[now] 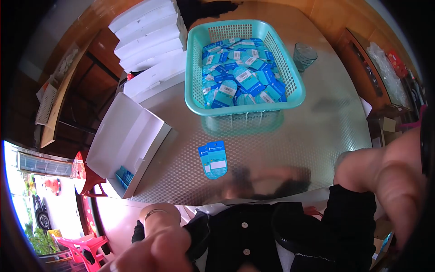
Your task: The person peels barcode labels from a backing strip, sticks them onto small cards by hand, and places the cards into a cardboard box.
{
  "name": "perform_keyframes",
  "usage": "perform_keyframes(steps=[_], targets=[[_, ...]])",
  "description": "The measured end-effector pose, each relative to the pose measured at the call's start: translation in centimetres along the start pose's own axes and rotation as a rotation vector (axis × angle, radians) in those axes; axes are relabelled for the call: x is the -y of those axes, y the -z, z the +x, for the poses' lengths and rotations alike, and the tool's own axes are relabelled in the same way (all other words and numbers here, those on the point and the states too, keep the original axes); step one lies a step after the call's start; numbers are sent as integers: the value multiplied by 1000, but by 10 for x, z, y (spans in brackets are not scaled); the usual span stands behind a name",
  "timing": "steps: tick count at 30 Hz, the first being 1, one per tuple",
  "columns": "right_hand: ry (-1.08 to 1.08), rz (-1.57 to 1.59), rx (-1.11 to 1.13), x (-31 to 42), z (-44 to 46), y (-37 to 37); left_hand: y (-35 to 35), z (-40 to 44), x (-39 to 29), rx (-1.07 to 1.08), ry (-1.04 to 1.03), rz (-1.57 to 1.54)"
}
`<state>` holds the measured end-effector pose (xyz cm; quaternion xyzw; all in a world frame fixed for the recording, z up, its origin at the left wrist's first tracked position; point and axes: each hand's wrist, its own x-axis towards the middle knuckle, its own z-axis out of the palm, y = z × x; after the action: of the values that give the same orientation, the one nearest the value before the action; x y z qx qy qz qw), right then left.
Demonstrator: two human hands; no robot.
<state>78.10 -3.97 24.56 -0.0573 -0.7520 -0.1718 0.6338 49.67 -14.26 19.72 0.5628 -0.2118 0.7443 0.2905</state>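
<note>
My left hand (156, 249), blurred, hangs below the table's near edge at the lower left, with a thin bracelet on its wrist. Its fingers are smeared and cut by the frame's bottom. At the far right my right arm (398, 181) bends down past the table's edge; its hand is blurred and its fingers cannot be made out. Two overlapping blue cards (216, 159) lie on the metal-topped table (181, 181). Left of them an open white box (129, 136) holds some blue cards (123, 177) at its near end. A turquoise basket (244, 110) is filled with many similar cards.
Several white boxes (152, 41) are stacked at the back left. A glass (304, 56) stands right of the basket. A red stool (86, 174) is beside the table's left edge, and a pink chair (86, 247) is farther off. Cardboard boxes (389, 129) stand at the right.
</note>
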Motion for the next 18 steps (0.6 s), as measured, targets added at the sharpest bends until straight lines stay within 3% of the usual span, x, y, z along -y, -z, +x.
perform_keyframes(steps=[2, 3, 7, 9, 11, 13, 14, 17, 18], targets=[[15, -21, -17, 1, 6, 5, -5, 5, 3, 3, -302, 35], [22, -31, -29, 2, 8, 7, -10, 16, -20, 42, 1, -121], [23, -59, -106, 7, 3, 11, 17, 13, -52, 567, 3, -485], [-18, -69, -134, 14, -11, 8, 16, 8, -37, 534, -463, -163], [-108, -74, -122, 19, -31, -4, 24, 0, -22, 518, -389, -230], [-306, -81, 21, 29, -58, -22, 34, -17, -4, 535, 270, -683], [-488, -106, 221, 40, -74, -27, 36, -25, 11, 545, 611, -929], [-835, 41, 529, 62, -159, -38, 40, -63, 31, 422, 891, -259], [-918, 70, 632, 73, -187, -39, 38, -76, 36, 472, 949, -133]])
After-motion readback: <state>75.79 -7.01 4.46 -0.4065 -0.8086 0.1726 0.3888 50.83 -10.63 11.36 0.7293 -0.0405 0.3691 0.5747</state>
